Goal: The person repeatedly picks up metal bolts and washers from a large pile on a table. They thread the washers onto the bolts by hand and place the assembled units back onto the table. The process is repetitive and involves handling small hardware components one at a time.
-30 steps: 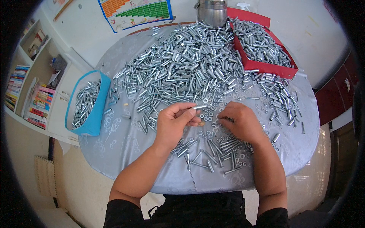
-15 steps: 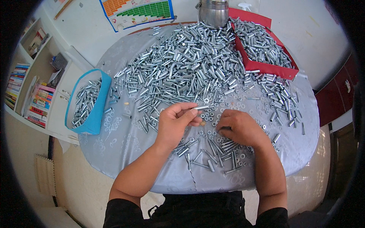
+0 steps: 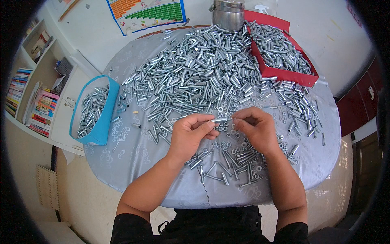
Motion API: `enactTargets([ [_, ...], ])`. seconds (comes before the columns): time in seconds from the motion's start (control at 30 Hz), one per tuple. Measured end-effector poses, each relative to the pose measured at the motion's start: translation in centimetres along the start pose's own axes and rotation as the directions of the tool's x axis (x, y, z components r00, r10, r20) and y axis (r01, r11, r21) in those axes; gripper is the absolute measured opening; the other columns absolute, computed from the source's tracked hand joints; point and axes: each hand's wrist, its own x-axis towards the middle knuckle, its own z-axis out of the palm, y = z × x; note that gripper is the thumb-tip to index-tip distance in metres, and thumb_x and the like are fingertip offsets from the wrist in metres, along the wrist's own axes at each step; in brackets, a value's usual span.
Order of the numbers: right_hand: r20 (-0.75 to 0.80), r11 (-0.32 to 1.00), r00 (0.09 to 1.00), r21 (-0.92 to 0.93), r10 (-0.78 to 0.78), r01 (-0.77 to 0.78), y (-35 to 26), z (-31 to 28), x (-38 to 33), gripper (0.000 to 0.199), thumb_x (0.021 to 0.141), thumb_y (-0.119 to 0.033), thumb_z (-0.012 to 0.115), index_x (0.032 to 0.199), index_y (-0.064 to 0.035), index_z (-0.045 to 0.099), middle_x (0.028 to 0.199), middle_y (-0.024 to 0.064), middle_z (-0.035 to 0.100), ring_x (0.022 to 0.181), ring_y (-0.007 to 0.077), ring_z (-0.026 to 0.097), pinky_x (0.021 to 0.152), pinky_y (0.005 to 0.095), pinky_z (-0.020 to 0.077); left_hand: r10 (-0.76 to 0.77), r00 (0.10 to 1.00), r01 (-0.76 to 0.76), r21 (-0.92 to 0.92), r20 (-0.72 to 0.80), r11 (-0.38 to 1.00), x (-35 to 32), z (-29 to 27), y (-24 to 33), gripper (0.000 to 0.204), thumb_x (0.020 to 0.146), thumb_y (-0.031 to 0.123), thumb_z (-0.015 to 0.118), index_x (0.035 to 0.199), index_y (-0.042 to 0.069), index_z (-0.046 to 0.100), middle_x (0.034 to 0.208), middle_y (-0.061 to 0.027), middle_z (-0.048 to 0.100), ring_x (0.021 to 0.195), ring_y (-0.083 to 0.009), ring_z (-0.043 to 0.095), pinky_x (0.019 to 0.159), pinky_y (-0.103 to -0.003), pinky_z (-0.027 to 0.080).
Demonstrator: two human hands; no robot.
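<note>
Between thumb and fingers, my left hand (image 3: pixel 190 132) grips a shiny metal bolt sleeve (image 3: pixel 221 119), held nearly level above the table. My right hand (image 3: pixel 256 127) is pinched at the sleeve's right end; whatever small piece its fingertips hold is hidden. Loose nuts and washers (image 3: pixel 224 144) are scattered beneath and between the hands. Nearer to me lies a small group of bolts and sleeves (image 3: pixel 224 177), some beside my right forearm. Beyond the hands spreads a large heap of metal sleeves and bolts (image 3: pixel 195 77).
A blue fabric bin (image 3: pixel 106 118) with metal pieces stands at the left. At the back right, a red box (image 3: pixel 289 78) is full of sleeves, beside a steel pot (image 3: pixel 228 16). A silvery cloth (image 3: pixel 122 162) covers the oval table. Bookshelves (image 3: pixel 38 81) stand to the left.
My right hand has risen from the nuts and washers and moved up to the right end of the sleeve. My left hand has stayed nearly in place, still holding the sleeve.
</note>
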Motion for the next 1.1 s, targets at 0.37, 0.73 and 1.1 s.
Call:
enactTargets([
  [0.37, 0.047, 0.998, 0.998, 0.047, 0.036, -0.038, 0.2, 0.2, 0.0, 0.011, 0.082, 0.003, 0.07, 0.092, 0.0024, 0.065, 0.094, 0.0087, 0.068, 0.08, 0.0116, 0.064, 0.074, 0.0252, 0.0532, -0.001, 1.0, 0.001, 0.011, -0.008, 1.0, 0.0, 0.1, -0.1, 0.02, 0.09, 0.003, 0.062, 0.109, -0.004, 0.064, 0.095, -0.0135, 0.07, 0.078, -0.0191, 0.07, 0.066, -0.029, 0.058],
  [0.73, 0.118, 0.996, 0.992, 0.06, 0.051, -0.058, -0.4, 0.0, -0.1, 0.015, 0.08, 0.0, 0.073, 0.094, 0.0021, 0.066, 0.085, 0.0028, 0.067, 0.078, 0.0087, 0.062, 0.069, 0.0228, 0.0508, -0.073, 0.997, 0.073, -0.014, 0.035, 0.997, 0.0, -0.1, 0.1, 0.021, 0.091, 0.005, 0.06, 0.11, -0.004, 0.063, 0.092, -0.0143, 0.07, 0.076, -0.019, 0.07, 0.065, -0.029, 0.059],
  [1.1, 0.413, 0.587, 0.877, -0.656, -0.246, 0.474, 0.8, -1.1, 0.3, 0.02, 0.074, -0.022, 0.075, 0.086, -0.0066, 0.069, 0.081, 0.0108, 0.062, 0.08, 0.0297, 0.062, 0.074, 0.0383, 0.0503, -0.039, 0.996, 0.034, -0.056, -0.086, 0.998, 0.3, -0.5, -0.1, 0.022, 0.091, 0.005, 0.061, 0.111, -0.002, 0.063, 0.097, -0.0146, 0.07, 0.076, -0.0176, 0.069, 0.066, -0.028, 0.058],
])
